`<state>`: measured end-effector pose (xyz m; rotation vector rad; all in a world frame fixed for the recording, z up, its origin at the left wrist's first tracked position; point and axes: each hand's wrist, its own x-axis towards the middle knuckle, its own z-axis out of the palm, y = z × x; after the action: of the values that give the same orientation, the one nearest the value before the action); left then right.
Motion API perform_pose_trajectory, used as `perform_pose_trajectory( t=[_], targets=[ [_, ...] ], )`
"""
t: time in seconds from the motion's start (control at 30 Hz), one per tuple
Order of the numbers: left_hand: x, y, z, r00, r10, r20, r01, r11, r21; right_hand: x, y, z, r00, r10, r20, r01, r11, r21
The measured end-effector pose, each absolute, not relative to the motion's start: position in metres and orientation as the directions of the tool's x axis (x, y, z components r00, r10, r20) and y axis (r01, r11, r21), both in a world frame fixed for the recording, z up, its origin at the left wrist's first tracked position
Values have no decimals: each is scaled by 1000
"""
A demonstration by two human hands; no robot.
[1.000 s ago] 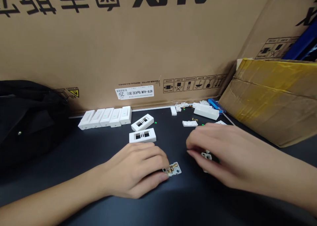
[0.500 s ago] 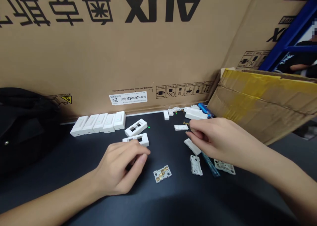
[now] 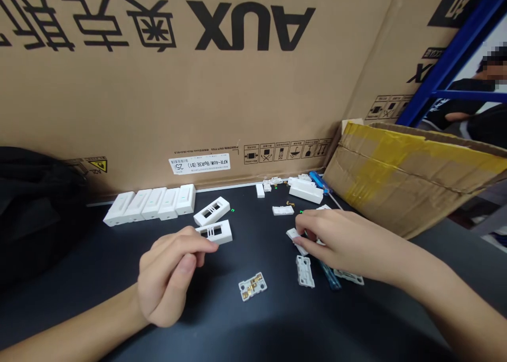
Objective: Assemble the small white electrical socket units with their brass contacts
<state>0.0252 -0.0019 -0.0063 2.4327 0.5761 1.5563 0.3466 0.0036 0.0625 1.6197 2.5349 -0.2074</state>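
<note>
Two hands above the black bench (image 3: 222, 325): right hand (image 3: 344, 243) pinching a white switch cover (image 3: 293, 238) near the bench's middle, left hand (image 3: 168, 275) curled shut just beside a white frame (image 3: 214, 232), anything inside those fingers hidden.

Right hand (image 3: 340, 243) now down on white cover (image 3: 293, 235)
</note>
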Motion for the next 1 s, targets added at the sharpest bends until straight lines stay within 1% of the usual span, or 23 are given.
perform_pose_trajectory(
  t=[0.17,0.37,0.5,0.67,1.0],
  targets=[
    [30,0,1,429,400,810,243,-915,323,338,3,54,-383,913,-144,923,383,-24],
    [31,3,3,508,357,784,259,-931,256,329,4,48,-358,926,-122,934,355,-39],
    [33,3,2,559,325,763,220,-945,241,327,7,41,-374,919,-124,927,370,-56],
    [37,3,0,571,290,768,212,-956,204,324,4,38,-404,908,-108,914,396,-91],
    [36,4,-3,654,304,693,212,-953,218,319,-2,42,-424,903,-66,901,413,-129]
  ],
)
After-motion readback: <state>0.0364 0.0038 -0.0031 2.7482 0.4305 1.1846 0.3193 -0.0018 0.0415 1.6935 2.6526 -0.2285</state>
